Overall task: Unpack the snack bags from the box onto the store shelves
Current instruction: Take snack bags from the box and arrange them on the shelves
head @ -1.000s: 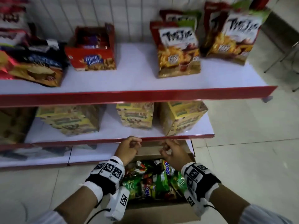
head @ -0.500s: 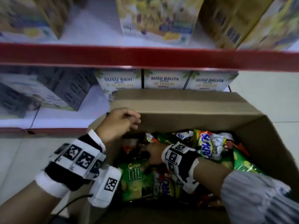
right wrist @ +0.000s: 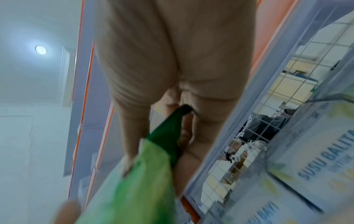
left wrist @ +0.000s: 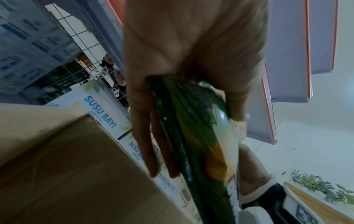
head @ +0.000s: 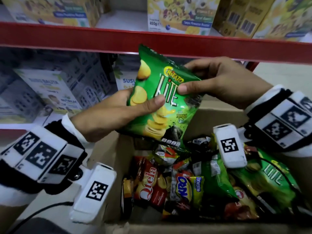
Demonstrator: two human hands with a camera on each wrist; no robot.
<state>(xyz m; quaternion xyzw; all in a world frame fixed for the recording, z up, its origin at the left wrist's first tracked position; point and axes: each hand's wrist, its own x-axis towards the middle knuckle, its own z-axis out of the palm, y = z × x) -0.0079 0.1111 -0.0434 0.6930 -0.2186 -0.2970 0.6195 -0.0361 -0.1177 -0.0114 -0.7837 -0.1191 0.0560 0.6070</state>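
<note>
Both hands hold one green chip bag point(head: 160, 98) up above the open cardboard box point(head: 108, 149). My left hand point(head: 118, 112) grips the bag's left side, thumb across its front. On the bag's upper right edge, my right hand point(head: 211, 80) pinches it between thumb and fingers. The left wrist view shows the green bag point(left wrist: 191, 136) edge-on between my thumb and fingers. In the right wrist view the green bag point(right wrist: 143, 174) sits under my thumb. Several snack bags point(head: 194, 183) lie in the box below, red, yellow and green.
A red-edged shelf point(head: 101, 38) runs across just above the bag, with yellow cereal boxes point(head: 179, 14) on it. White milk cartons point(head: 55, 92) stand on the lower shelf behind the box. White tiled floor point(head: 287, 73) lies to the right.
My right hand came out of the box with the green bag. My left hand left the box flap and took hold of the bag too. The view has come closer.
</note>
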